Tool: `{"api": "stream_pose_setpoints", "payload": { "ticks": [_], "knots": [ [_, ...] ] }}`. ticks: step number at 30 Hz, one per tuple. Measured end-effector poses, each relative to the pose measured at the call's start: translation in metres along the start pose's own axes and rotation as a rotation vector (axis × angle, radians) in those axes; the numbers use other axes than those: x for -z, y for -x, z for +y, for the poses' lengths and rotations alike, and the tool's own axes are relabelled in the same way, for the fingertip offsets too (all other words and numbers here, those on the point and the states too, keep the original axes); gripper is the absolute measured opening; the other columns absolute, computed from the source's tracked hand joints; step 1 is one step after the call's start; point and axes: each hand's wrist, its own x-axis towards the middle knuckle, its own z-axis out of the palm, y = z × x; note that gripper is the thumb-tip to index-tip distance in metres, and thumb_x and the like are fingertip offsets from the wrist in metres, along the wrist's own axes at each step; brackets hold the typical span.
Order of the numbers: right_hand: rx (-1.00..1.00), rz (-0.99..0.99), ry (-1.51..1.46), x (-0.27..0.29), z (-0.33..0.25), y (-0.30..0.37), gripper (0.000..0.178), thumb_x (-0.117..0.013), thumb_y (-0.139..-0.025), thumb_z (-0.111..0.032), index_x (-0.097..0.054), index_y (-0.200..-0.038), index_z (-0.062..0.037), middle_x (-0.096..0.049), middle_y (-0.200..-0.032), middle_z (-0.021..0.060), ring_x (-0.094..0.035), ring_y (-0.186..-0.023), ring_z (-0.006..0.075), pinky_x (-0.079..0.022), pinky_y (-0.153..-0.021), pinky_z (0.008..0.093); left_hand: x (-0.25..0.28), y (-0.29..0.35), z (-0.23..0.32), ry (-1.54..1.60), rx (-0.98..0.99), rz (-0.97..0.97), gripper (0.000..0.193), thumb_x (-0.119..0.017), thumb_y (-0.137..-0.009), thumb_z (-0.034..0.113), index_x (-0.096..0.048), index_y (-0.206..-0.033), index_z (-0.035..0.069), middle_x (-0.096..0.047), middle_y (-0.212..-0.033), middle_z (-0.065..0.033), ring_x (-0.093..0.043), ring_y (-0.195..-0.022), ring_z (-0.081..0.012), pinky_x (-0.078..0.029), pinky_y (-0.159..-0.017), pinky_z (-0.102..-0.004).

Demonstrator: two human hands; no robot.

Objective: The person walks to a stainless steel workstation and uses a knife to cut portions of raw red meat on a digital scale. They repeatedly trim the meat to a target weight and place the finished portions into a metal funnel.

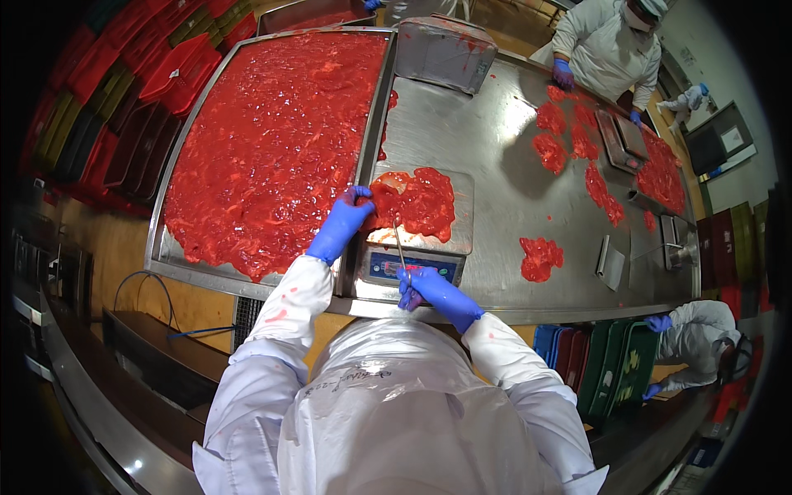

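A spread of red raw meat (pixel 426 206) lies on the steel plate of a weighing scale (pixel 464 216) in front of me. My left hand (pixel 341 224), in a blue glove, pinches the left edge of this meat. In my blue-gloved right hand (pixel 439 294) are slim metal scissors (pixel 400 245), pointing away from me with their tips at the meat's near edge. The right fingers are closed round the handles, just in front of the scale's blue display panel (pixel 412 268). Part of the handles is hidden by the glove.
A large steel tray (pixel 157 239) full of raw meat is on the left. A grey bin (pixel 445 51) stands behind the scale. Meat pieces (pixel 541 259) lie on the steel table (pixel 487 293). Across it a person (pixel 606 45) handles meat; another (pixel 701 338) grips green crates (pixel 609 371).
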Motion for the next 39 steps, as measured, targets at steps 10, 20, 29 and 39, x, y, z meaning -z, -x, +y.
{"api": "stream_pose_setpoints", "payload": {
  "ticks": [10, 20, 29, 39],
  "knots": [
    [0.084, 0.089, -0.090, -0.001, -0.016, -0.036, 0.049, -0.059, -0.086, -0.051, -0.060, -0.080, -0.0024, -0.060, -0.067, 0.0083, -0.062, -0.056, 0.0182, -0.051, -0.046, 0.0269, -0.005, 0.008, 0.007, -0.052, 0.044, -0.069, 0.030, -0.061, -0.080, 0.009, -0.055, -0.107, -0.002, -0.062, -0.089, -0.0067, -0.058, -0.079, -0.0113, -0.048, -0.072, -0.0238],
    [0.025, -0.080, -0.344, -0.007, -0.036, -0.022, 0.049, -0.050, -0.090, -0.053, -0.057, -0.079, -0.0050, -0.059, -0.071, 0.0092, -0.062, -0.066, 0.0191, -0.052, -0.058, 0.0299, -0.009, 0.011, -0.005, -0.065, 0.000, -0.072, 0.032, -0.062, -0.079, 0.012, -0.057, -0.107, -0.002, -0.063, -0.084, -0.0067, -0.057, -0.073, -0.0106, -0.048, -0.068, -0.0239],
    [0.006, -0.132, -0.322, 0.013, -0.026, 0.013, 0.054, -0.057, -0.085, -0.055, -0.057, -0.084, -0.0014, -0.059, -0.069, 0.0101, -0.062, -0.059, 0.0240, -0.053, -0.053, 0.0352, 0.003, 0.012, 0.000, 0.119, 0.084, -0.068, 0.028, -0.061, -0.079, 0.009, -0.055, -0.104, 0.000, -0.059, -0.073, -0.0060, -0.057, -0.066, -0.0111, -0.047, -0.058, -0.0262],
    [0.121, 0.018, -0.331, 0.024, -0.025, -0.034, 0.043, -0.054, -0.090, -0.046, -0.055, -0.078, -0.0056, -0.058, -0.065, 0.0079, -0.063, -0.057, 0.0207, -0.053, -0.053, 0.0317, 0.006, -0.003, 0.004, -0.175, 0.046, -0.392, 0.025, -0.060, -0.074, 0.006, -0.055, -0.099, 0.004, -0.060, -0.087, -0.0038, -0.057, -0.079, -0.0115, -0.049, -0.073, -0.0266]
  ]
}}
